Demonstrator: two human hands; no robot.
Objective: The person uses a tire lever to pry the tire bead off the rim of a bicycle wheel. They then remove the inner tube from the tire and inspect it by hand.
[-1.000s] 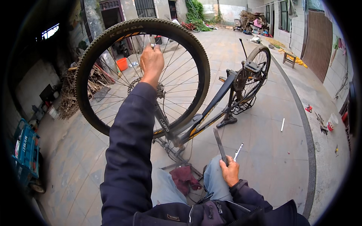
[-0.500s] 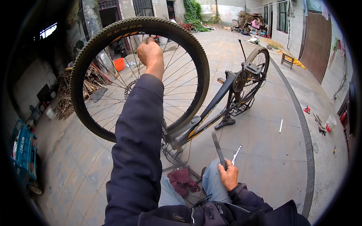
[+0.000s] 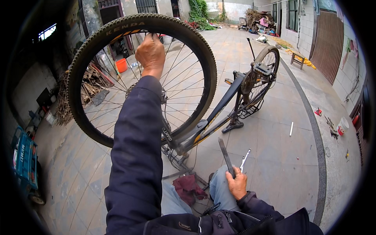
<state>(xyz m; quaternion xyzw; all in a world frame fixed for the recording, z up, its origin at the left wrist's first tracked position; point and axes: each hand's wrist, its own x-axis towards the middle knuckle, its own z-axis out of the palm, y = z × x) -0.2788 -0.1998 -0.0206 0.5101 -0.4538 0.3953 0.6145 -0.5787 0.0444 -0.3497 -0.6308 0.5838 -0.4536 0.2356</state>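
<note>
An upside-down bicycle (image 3: 224,102) stands in front of me, its knobbly-tyred front wheel (image 3: 212,76) raised at the near left. My left hand (image 3: 150,55) reaches up to the top of this wheel, fingertips pinched together at the rim's inner edge. Whatever lies between those fingertips is hidden. Low over my right knee, my right hand (image 3: 237,184) is closed around a dark flat metal bar (image 3: 226,156) and a silver wrench (image 3: 245,159), which stick out upward side by side. My left sleeve covers part of the spokes and hub.
A dark red cloth (image 3: 188,188) lies between my feet, near the handlebar. Rightward on the paving are a white stick (image 3: 291,129), scattered tools (image 3: 332,129) and a white bucket (image 3: 343,127). At left stand a blue cart (image 3: 26,160) and piled firewood (image 3: 92,84); an orange bucket (image 3: 122,65) is beyond.
The front wheel and my left hand on its rim have shifted slightly left and up in view. My right hand keeps hold of the bar and wrench in nearly the same place.
</note>
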